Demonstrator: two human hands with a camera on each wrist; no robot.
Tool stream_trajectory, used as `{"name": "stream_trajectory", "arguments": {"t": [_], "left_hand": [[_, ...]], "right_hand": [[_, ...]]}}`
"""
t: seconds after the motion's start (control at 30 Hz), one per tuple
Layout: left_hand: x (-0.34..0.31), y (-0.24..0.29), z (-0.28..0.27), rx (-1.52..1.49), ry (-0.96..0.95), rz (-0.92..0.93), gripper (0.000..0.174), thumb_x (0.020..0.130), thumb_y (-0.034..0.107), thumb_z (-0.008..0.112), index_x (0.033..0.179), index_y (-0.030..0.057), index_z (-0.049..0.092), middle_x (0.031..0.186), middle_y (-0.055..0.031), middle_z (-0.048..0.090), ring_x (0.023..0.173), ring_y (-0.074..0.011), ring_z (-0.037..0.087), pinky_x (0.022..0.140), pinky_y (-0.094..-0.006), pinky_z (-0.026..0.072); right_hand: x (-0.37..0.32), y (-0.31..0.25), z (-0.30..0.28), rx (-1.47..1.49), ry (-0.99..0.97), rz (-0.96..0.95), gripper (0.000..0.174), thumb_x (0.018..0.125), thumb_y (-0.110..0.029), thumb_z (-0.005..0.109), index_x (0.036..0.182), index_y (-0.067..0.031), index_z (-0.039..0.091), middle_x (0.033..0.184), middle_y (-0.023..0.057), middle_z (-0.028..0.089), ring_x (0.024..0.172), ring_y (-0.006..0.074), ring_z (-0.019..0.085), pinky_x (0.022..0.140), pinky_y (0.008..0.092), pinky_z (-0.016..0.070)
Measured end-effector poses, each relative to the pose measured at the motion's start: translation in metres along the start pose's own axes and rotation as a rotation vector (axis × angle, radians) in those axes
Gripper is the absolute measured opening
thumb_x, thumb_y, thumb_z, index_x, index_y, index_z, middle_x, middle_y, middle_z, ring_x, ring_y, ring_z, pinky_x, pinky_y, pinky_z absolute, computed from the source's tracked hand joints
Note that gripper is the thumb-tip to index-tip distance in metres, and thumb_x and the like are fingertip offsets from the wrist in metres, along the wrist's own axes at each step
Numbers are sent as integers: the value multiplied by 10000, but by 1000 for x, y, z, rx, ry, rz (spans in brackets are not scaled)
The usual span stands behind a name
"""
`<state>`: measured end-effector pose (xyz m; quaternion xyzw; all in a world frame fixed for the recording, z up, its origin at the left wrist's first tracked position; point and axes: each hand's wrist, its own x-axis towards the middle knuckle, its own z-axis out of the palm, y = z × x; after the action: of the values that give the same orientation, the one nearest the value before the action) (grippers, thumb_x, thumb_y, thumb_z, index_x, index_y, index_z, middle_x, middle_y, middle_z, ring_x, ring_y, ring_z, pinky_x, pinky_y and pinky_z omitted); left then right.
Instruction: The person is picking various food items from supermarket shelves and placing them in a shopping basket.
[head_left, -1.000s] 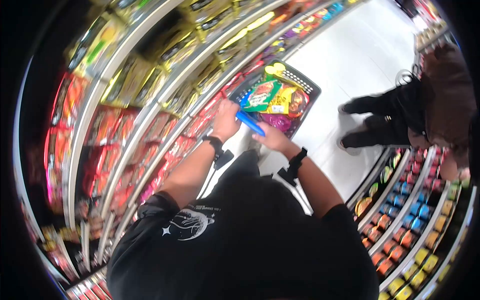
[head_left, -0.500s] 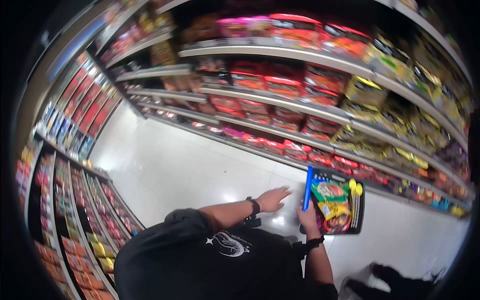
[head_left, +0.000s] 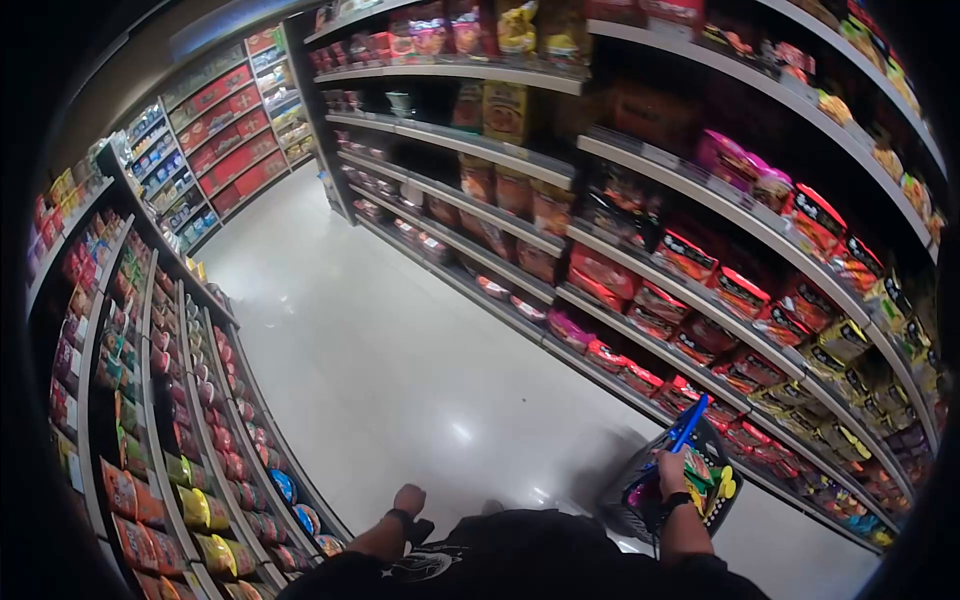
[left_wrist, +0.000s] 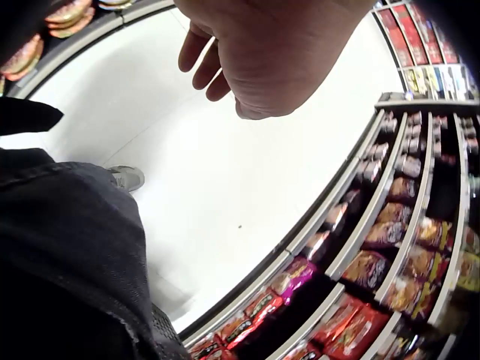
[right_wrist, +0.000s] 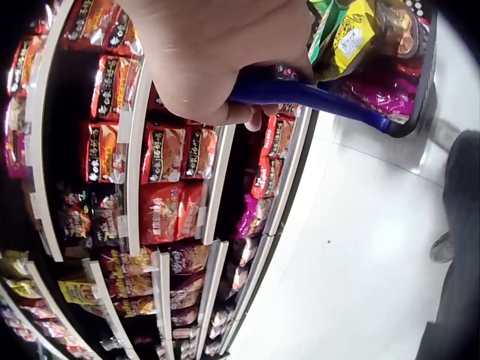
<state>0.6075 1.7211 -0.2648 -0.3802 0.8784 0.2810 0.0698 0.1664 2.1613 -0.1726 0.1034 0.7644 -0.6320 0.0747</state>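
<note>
The right hand is closed round the blue handle, its fingers curled underneath; a firm grip near the middle should suit the load best, since a hold towards one end could let the basket swing or twist. Below it is the basket, at the person's right side, beside the lower shelves; whether it touches the floor is not clear. Green, yellow and purple packets lie inside, and keeping the rim level should stop them sliding to one end. The stocked shelves are near on that side, so the basket is better kept slightly out from their edges, where a corner could catch the red bags. The left hand hangs with fingers loosely bent and holds nothing, so it can steady the rim if needed
</note>
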Motion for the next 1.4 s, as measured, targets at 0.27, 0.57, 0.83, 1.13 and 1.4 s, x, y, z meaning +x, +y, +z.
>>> {"name": "stream_trajectory", "arguments": {"t": [0.27,0.57,0.83,1.13,1.4], "left_hand": [[23,-93,-8,-475,-209,-502,353,807,355,628,959,51,723,1010,-181,694,981,-338,655,883,-419,510],[161,-104,-170,-282,-90,-360,367,826,338,623,1036,48,701,1047,-177,685,994,-322,653,890,-404,508],[317,-122,-263,-455,100,-416,363,866,300,623,1119,42,646,1019,-191,690,958,-321,662,837,-394,520],[442,-171,-269,-473,-12,-286,327,854,302,639,1073,61,671,943,-180,695,921,-316,669,809,-387,527],[526,-329,-321,-514,-206,-427,189,901,223,579,983,60,626,832,-58,659,650,-149,594,523,-294,480]], "right_hand": [[42,-27,110,-101,51,46,392,711,8,603,1057,-59,432,818,87,550,722,212,581,621,350,459],[90,-77,229,-83,134,66,275,759,-9,590,984,-74,446,763,54,511,586,172,536,563,309,450],[100,-119,333,80,141,147,115,869,-97,603,856,-121,491,687,-20,465,609,114,471,592,276,372],[76,-124,438,176,135,224,156,951,-178,585,1089,-106,576,795,-42,507,670,88,483,589,259,392],[15,-142,539,-41,186,291,247,874,-284,654,1017,-101,567,819,-5,511,733,123,472,648,305,397]]}}
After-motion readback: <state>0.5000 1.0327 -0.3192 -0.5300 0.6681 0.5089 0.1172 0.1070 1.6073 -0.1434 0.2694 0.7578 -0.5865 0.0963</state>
